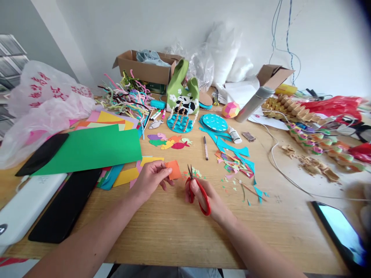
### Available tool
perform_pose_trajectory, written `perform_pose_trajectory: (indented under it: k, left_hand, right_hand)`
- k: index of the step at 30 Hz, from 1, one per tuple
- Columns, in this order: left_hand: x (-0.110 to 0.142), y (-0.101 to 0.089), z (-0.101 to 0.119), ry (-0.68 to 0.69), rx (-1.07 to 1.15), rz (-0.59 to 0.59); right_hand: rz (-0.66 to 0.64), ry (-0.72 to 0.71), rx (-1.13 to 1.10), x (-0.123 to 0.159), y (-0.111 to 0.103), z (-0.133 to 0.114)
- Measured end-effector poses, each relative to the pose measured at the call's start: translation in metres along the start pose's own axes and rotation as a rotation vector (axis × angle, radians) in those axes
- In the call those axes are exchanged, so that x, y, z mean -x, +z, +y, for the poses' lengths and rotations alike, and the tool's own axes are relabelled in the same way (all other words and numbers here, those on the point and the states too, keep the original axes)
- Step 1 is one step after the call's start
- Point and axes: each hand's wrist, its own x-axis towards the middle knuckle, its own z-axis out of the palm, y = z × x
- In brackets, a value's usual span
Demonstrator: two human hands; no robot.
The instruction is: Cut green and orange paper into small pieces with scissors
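Note:
Between thumb and fingers, my left hand [152, 178] pinches a small square of orange paper [174, 170]. My right hand [210, 195] grips red-handled scissors [205, 200], whose metal blades point up and away from me, just right of the paper and apart from it. Small green and orange paper bits [197, 173] lie on the table behind the blades. Beyond my hands are several coloured paper fish [168, 143], overlapping in a group. A capped pen [205, 148] lies to their right.
Green paper sheets [95, 150] cover other coloured papers at left, near a black phone-like slab [66, 208] and a white device [31, 202]. Paper scraps [234, 166] spread at right. A lit phone [339, 231] sits near the right edge. A panda bag [183, 92] and grey bottle [255, 104] stand behind.

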Motion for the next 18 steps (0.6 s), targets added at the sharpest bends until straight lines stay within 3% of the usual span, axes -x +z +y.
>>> perform_pose_trajectory:
  k: [6,18]
  left_hand:
    - [-0.003,-0.001,0.001,-0.066,0.169,0.110]
    - [-0.001,0.006,-0.001,-0.088,0.270,0.060]
  right_hand:
    - [-0.069,0.081,0.071,0.001,0.006,-0.002]
    - [-0.072,0.106,0.079,0.003,0.013,-0.001]
